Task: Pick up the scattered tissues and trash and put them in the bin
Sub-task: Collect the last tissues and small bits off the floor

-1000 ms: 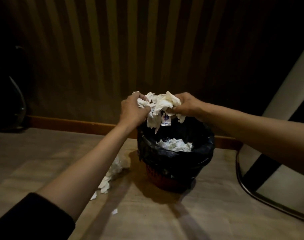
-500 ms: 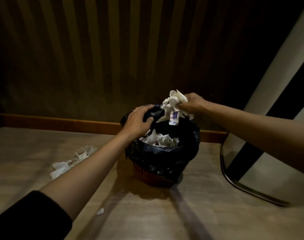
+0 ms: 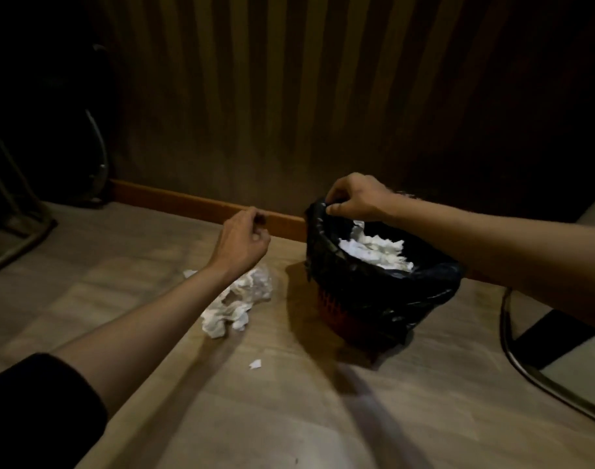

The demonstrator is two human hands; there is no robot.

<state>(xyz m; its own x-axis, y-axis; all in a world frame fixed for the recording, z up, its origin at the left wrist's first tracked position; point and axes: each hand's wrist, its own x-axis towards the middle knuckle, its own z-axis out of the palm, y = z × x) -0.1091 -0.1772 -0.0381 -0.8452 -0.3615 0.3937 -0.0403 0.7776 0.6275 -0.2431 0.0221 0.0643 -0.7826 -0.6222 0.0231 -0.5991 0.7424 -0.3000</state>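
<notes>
A small red bin [image 3: 350, 316] lined with a black bag [image 3: 421, 286] stands on the wooden floor near the wall, with white tissues [image 3: 377, 250] piled inside. My right hand [image 3: 355, 201] pinches the bag's far left rim. My left hand [image 3: 243, 242] hovers left of the bin, fingers loosely curled and holding nothing, just above a heap of crumpled white tissues and clear plastic [image 3: 236, 299] on the floor. A small white scrap [image 3: 255, 363] lies nearer to me.
A striped wall with an orange skirting board [image 3: 187, 201] runs behind. A chair's curved metal base [image 3: 539, 374] stands at the right. Dark metal furniture legs [image 3: 15, 211] are at the far left.
My right hand dropped its tissues into the bin and now grips the bag's rim. My left hand left the bin and moved left over the floor tissues.
</notes>
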